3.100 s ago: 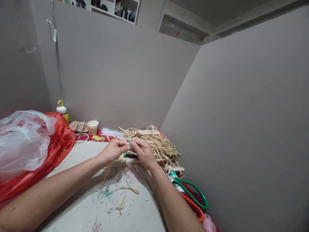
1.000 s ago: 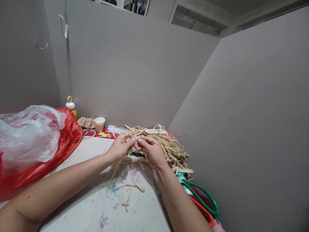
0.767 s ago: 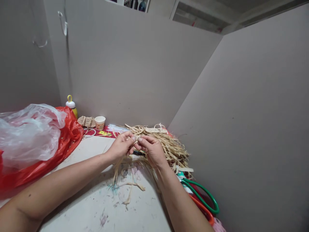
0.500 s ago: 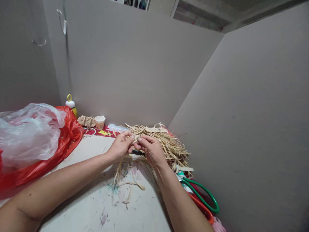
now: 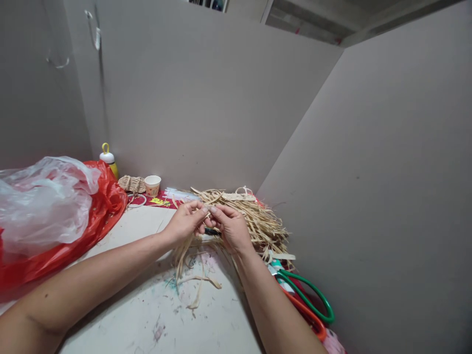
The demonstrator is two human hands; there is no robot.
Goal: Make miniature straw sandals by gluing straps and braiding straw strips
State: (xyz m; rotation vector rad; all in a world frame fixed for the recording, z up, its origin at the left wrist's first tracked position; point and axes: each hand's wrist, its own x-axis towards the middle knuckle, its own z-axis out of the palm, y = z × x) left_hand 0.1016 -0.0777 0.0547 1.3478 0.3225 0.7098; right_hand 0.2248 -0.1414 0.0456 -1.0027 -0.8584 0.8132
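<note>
My left hand [image 5: 186, 220] and my right hand [image 5: 234, 229] meet above the far part of the white board, thumbs and forefingers pinched almost tip to tip. Between them is a thin straw strip [image 5: 207, 212], mostly covered by the fingers. Loose pale strands [image 5: 180, 258] hang or lie below my left hand. Behind and right of my right hand spreads a large heap of dry straw [image 5: 267, 227]. A dark, slim object [image 5: 211, 231] shows beneath the fingers; its kind is unclear.
Red and clear plastic bags [image 5: 47, 206] bulge at left. Along the back stand a yellow bottle [image 5: 110, 162], a woven straw piece [image 5: 132, 184] and a paper cup [image 5: 152, 186]. Green-handled scissors [image 5: 308, 290] and an orange handle [image 5: 308, 314] lie at right. Grey walls [image 5: 184, 98] enclose the spot.
My fingertips have drawn slightly closer together, covering more of the strip. Strands below my left hand have shifted slightly. Everything else stays put.
</note>
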